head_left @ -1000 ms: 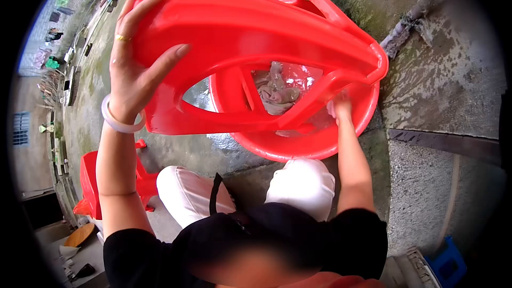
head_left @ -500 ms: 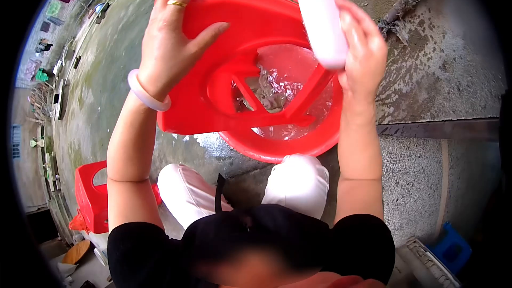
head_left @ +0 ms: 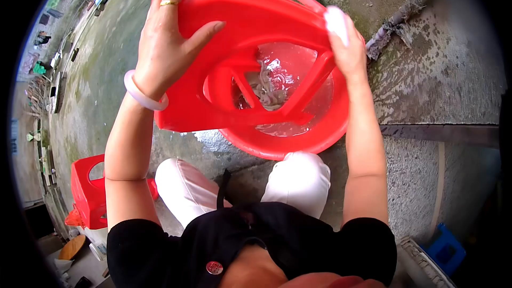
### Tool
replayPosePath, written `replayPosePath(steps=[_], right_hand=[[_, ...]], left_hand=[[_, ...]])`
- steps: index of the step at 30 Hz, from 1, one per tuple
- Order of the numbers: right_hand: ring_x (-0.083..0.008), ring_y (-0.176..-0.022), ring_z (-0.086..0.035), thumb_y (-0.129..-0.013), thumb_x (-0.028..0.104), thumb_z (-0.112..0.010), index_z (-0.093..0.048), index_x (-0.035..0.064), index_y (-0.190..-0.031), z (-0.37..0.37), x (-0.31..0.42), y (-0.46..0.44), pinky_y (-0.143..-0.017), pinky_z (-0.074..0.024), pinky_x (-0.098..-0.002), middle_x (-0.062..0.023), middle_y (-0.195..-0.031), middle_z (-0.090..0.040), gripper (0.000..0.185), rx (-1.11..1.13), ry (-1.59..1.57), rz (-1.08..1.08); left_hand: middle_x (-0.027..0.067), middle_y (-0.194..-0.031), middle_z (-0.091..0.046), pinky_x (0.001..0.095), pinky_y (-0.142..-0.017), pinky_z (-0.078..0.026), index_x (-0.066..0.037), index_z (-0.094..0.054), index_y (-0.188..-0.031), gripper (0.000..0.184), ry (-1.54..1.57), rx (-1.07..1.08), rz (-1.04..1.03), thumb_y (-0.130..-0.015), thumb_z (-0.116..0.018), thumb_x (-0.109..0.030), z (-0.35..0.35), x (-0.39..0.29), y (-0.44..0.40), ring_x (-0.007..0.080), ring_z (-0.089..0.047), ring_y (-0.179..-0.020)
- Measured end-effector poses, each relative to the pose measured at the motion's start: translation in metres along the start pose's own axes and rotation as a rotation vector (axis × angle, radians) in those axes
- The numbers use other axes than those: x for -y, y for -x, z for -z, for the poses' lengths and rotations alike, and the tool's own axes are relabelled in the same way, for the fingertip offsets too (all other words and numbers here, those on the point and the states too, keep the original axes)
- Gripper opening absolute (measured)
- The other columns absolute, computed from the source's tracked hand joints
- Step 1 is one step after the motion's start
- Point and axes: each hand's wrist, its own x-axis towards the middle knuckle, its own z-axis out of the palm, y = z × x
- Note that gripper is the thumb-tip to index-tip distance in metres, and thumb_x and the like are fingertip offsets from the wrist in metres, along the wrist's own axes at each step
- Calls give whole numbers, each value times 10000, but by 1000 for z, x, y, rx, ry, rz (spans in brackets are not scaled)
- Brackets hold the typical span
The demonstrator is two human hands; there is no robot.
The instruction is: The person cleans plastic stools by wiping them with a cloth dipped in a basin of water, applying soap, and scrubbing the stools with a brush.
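A red plastic stool [head_left: 224, 16] is tilted over a round red basin [head_left: 277, 152]. Through its openings I see water and a wet greyish cloth [head_left: 269, 93] in the basin. My left hand [head_left: 168, 48] grips the stool's left side, fingers at the upper edge and thumb stretched across the panel. At the stool's right edge, my right hand [head_left: 349, 50] is closed around a pale pink, oblong scrubbing brush [head_left: 336, 24]. The hand hides most of the brush, so its bristles cannot be made out.
Another red plastic stool [head_left: 88, 192] stands at my lower left. To the right a step edge [head_left: 437, 130] crosses the wet concrete. A stick-like object [head_left: 386, 34] lies at the upper right, and a blue plastic item [head_left: 447, 250] is at the lower right.
My right hand has turned and shifted slightly down and left, so less of the brush shows. The left hand keeps its hold, and the stool has barely moved.
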Motion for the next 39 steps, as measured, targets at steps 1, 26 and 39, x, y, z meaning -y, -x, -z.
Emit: replayPosePath(steps=[1,26,39], right_hand=[[-333,-964,-660,-853,129,-590,-566,65,-1241,7,2,-1,-875,-511,-402,-185,-1124,-643,394,17,-23,-109],[-355,-1135,-543,-815,210,-665,-545,23,-1276,-1,9,14,-974,-434,-420,-219,-1231,-561,513,-15,79,295],[-338,-1153,-535,-773,155,-720,-602,31,-1211,79,-31,90,-990,-417,-418,-169,-1230,-584,470,257,179,209]], left_hand=[[194,-1442,-385,380,-996,-454,-98,-450,-1363,702,11,-2,-9,-752,-788,-163,2,1,3,311,-468,-1275],[225,-1421,-407,393,-1033,-407,-62,-502,-1315,669,25,-47,-25,-717,-801,-97,17,14,41,335,-401,-1333],[225,-1404,-377,475,-1021,-413,-52,-596,-1183,679,112,81,-80,-603,-861,-286,39,5,82,391,-430,-1277]])
